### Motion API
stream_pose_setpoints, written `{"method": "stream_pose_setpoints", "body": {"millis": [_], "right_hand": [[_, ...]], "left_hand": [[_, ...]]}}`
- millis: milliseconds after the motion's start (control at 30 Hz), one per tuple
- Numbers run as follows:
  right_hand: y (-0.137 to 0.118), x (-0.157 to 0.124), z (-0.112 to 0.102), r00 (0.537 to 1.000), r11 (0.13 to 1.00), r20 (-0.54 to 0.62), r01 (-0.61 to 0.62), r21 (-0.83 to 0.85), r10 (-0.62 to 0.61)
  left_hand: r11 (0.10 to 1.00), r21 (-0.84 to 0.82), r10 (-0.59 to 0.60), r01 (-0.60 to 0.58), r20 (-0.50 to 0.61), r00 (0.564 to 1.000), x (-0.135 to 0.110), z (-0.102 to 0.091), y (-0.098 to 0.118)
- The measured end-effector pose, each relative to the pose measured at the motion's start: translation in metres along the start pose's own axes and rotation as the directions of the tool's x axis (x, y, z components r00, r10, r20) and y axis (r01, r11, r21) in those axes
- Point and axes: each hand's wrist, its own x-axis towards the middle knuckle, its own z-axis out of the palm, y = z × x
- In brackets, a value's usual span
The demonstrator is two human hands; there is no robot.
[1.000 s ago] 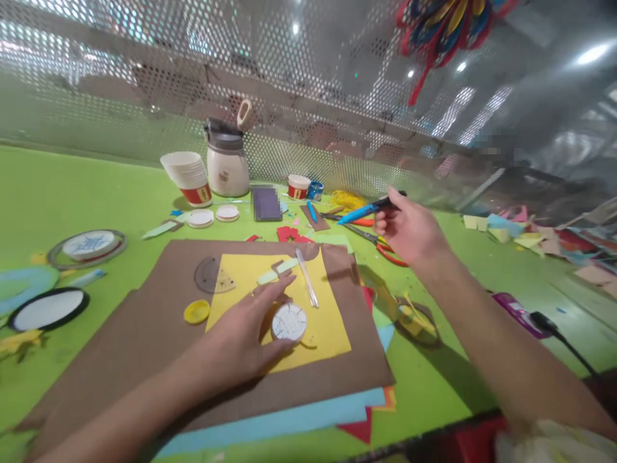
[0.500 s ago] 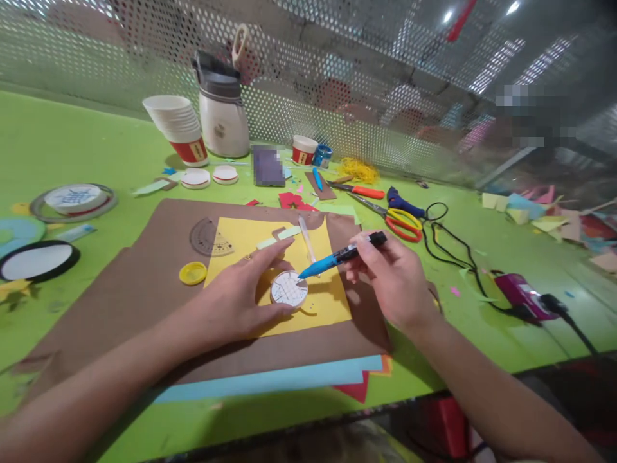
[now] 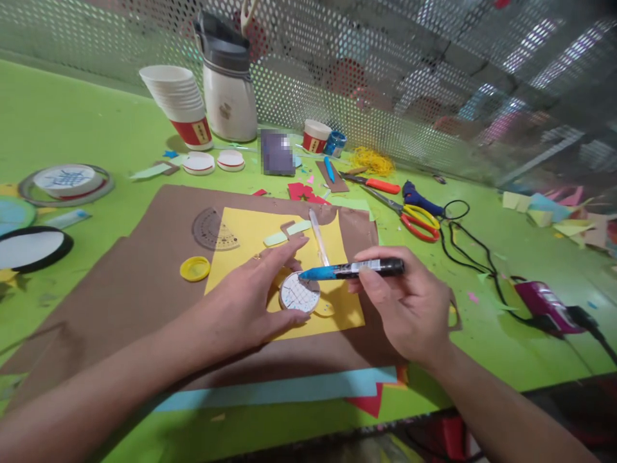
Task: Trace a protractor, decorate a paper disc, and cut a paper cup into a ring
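Note:
A small round white disc (image 3: 297,294) with a grid of lines and dots lies on a yellow sheet of paper (image 3: 347,308). My left hand (image 3: 250,289) curves round the disc's left side, thumb at its near edge and fingers at its far edge. In my right hand (image 3: 409,302) is a blue-and-black marker (image 3: 342,269), nearly level, its blue tip over the disc's upper edge. Whether the tip touches, I cannot tell. Behind the disc lie a white pen (image 3: 319,238) and pale green paper strips (image 3: 274,238). To the left are a yellow cap (image 3: 195,269) and a clear protractor (image 3: 212,229).
Brown card (image 3: 159,257) lies under the yellow sheet. Stacked paper cups (image 3: 190,122), a white jug (image 3: 230,103) and a small cup (image 3: 315,136) stand at the back. Scissors (image 3: 419,222), a glue gun (image 3: 419,198) and black cords (image 3: 475,254) lie right, near a purple box (image 3: 547,305).
The marker has turned flatter, and its tip is now at the disc's upper edge. My left hand stays round the disc. The whole view has shifted slightly.

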Motion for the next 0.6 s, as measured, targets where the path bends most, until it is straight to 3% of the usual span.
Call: {"method": "stream_pose_setpoints", "body": {"millis": [400, 600], "right_hand": [[0.0006, -0.0047, 0.0023, 0.997, 0.997, 0.049, 0.069, -0.044, -0.067], [-0.002, -0.007, 0.001, 0.997, 0.997, 0.009, 0.07, -0.013, -0.07]], "left_hand": [[0.995, 0.085, 0.042, -0.044, 0.016, 0.999, 0.0, -0.0002, 0.0008], [0.995, 0.081, 0.05, -0.051, 0.012, 0.999, 0.0, -0.0001, 0.0004]]}}
